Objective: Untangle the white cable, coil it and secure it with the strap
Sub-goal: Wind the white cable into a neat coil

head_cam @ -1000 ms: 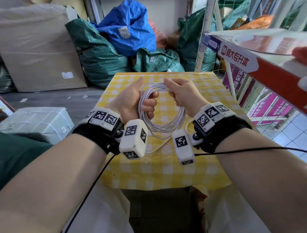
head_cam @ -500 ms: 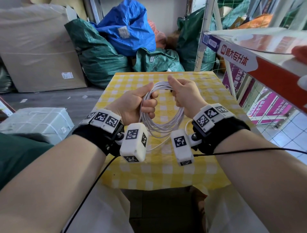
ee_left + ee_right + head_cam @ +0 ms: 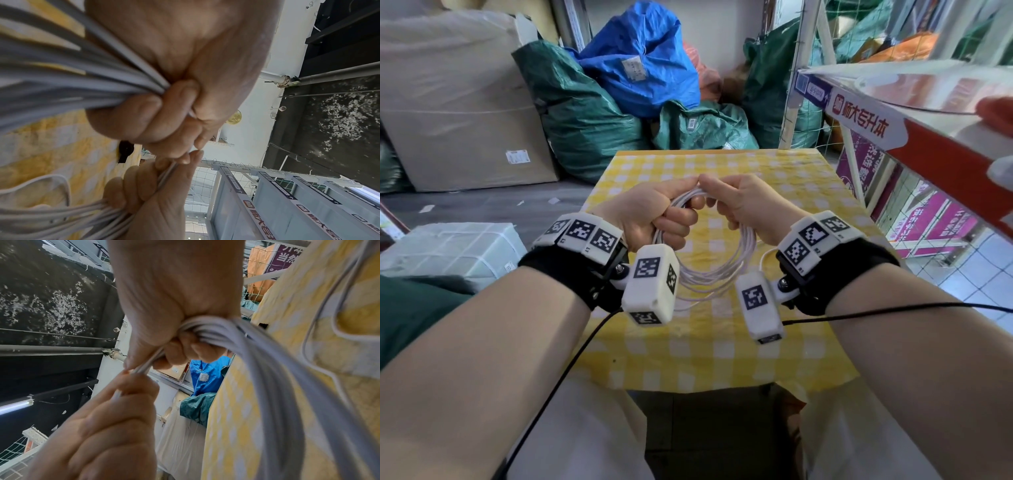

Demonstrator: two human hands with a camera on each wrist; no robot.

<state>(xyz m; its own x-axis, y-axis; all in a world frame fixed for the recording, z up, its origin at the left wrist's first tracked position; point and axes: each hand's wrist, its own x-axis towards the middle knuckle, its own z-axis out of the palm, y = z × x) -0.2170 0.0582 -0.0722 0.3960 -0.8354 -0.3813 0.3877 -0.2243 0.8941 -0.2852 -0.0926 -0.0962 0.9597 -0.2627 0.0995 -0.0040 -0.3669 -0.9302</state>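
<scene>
Above the yellow-checked tablecloth (image 3: 722,349), the white cable (image 3: 717,270) is held up as a hanging coil of several loops, gathered at its top between both hands. The left side of the bundle is gripped by the left hand (image 3: 654,214), fingers curled round the strands and thumb laid along the top; the close grip is confirmed in the left wrist view, strands (image 3: 61,78) fanning out of the fist (image 3: 164,68). The right side is gripped by the right hand (image 3: 743,202), fingers closed round the bundle, thumb tip nearly touching the left thumb. One loose end of cable (image 3: 765,255) is seen trailing on the cloth beside the right wrist. A small black item (image 3: 125,150) is noted lying on the cloth; whether it is the strap cannot be told. Green and blue sacks (image 3: 640,58) are piled behind the table, shelving (image 3: 914,113) stands to the right.
</scene>
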